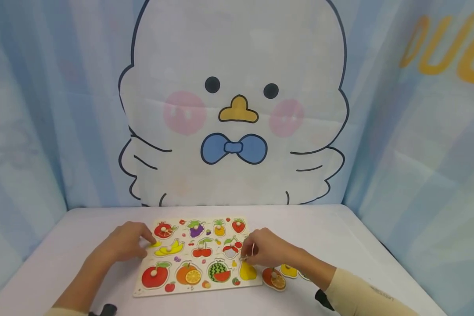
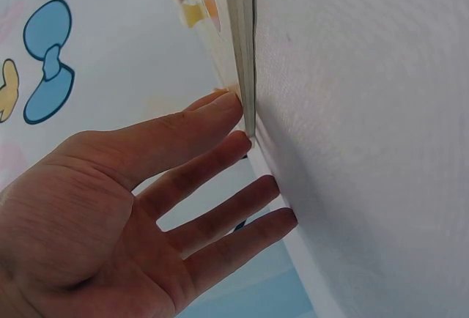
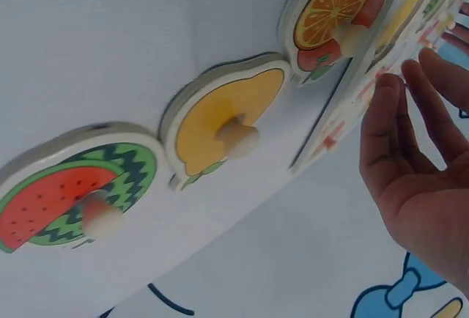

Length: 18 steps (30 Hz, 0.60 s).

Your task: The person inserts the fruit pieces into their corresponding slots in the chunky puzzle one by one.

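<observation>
A pale wooden fruit puzzle board point(image 1: 201, 283) lies flat on the table in the head view, with knobbed pieces such as the apple point(image 1: 155, 275) set in it. My left hand point(image 1: 123, 240) is at its left side; in the left wrist view the thumb overlaps the board's edge point(image 2: 244, 47) while three fingers stretch out below. My right hand point(image 1: 267, 249) reaches over the board's right side, fingertips bent down just above the printed pear point(image 1: 247, 272). Nothing shows between these fingers in the right wrist view.
Loose knobbed pieces lie right of the board: an orange piece point(image 3: 333, 14), a yellow fruit piece point(image 3: 223, 116) and a watermelon piece point(image 3: 80, 193), partly hidden by my right forearm in the head view. A curtain point(image 1: 237, 184) with a printed duck hangs behind the white table point(image 1: 320, 224).
</observation>
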Each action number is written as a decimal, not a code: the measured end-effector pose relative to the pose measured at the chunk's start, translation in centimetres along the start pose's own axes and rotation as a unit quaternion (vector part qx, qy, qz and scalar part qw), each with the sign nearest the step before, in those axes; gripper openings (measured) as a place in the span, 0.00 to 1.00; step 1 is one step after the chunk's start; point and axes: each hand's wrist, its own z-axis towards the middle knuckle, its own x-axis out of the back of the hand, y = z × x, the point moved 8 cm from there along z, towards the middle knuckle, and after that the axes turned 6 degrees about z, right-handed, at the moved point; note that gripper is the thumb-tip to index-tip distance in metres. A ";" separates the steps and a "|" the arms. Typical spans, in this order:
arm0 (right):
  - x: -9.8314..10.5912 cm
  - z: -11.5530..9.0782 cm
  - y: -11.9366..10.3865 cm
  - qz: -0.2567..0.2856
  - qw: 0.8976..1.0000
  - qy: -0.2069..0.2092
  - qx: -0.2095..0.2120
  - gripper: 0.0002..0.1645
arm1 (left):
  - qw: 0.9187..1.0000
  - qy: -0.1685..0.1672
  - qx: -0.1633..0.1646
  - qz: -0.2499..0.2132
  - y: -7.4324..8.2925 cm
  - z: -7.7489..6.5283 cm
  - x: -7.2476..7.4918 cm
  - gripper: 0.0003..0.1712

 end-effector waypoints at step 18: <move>-0.4 -4.3 2.4 -0.028 0.993 -0.049 -0.104 0.12 | 1.000 0.003 -0.009 0.004 0.2 0.0 0.2 0.17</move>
